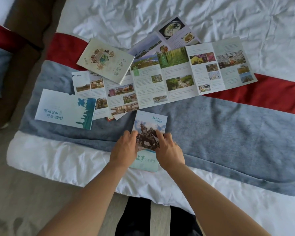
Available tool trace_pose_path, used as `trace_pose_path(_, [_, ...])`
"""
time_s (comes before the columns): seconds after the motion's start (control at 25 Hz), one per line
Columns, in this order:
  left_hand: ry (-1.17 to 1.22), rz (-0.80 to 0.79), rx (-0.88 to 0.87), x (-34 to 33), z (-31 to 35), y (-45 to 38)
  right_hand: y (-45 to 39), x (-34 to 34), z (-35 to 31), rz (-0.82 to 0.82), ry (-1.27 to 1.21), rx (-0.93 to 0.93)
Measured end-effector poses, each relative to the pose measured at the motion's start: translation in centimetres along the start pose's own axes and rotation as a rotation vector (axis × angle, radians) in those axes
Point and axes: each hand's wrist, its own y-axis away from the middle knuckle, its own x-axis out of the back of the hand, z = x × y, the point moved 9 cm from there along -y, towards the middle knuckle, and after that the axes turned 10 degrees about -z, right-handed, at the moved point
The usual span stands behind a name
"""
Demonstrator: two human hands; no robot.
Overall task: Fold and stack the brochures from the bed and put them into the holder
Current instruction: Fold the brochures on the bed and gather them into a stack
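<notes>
A folded brochure with a horse statue on its cover (pixel 149 128) lies on the grey-blue blanket near the bed's front edge. My left hand (pixel 124 149) grips its left edge and my right hand (pixel 169 150) grips its right edge. A long unfolded brochure (pixel 191 72) with several photo panels stretches across the bed behind it. A second unfolded brochure (pixel 107 92) lies to its left. A cream folded brochure with food pictures (pixel 106 61) rests on top of them. A white and teal folded brochure (pixel 65 109) lies at the left. No holder is in view.
Another opened brochure with dishes of food (pixel 175 33) lies at the back. The bed has a white sheet (pixel 211 17), a red band (pixel 262 94) and a grey-blue blanket (pixel 228 130). A brown piece of furniture (pixel 24 23) stands at the left.
</notes>
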Motion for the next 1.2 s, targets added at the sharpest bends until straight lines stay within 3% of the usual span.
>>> trace_pose_path(0.2, [-0.060,0.060,0.021,-0.3,-0.5,0.1,-0.1,-0.9,-0.1,-0.016,0.048,-0.009])
trace_pose_path(0.36, [-0.272,0.034,-0.177,-0.9,2.1,-0.2,0.6,-0.1,-1.0,0.142,0.182,0.019])
trace_pose_path(0.48, [-0.330,-0.027,-0.218,-2.1,2.6,-0.7,0.4,-0.7,-2.2,0.139,0.245,0.128])
trace_pose_path(0.72, [-0.358,-0.074,-0.191,-3.3,1.6,-1.9,-1.3,-2.3,-2.0,0.054,0.265,0.128])
trace_pose_path(0.92, [-0.319,-0.056,-0.206,-3.0,1.7,-1.8,-1.0,-2.0,-1.9,0.133,0.288,0.167])
trace_pose_path(1.2, [-0.292,-0.052,-0.201,-1.9,2.3,-1.7,-0.7,-1.2,-2.2,0.112,0.288,0.149])
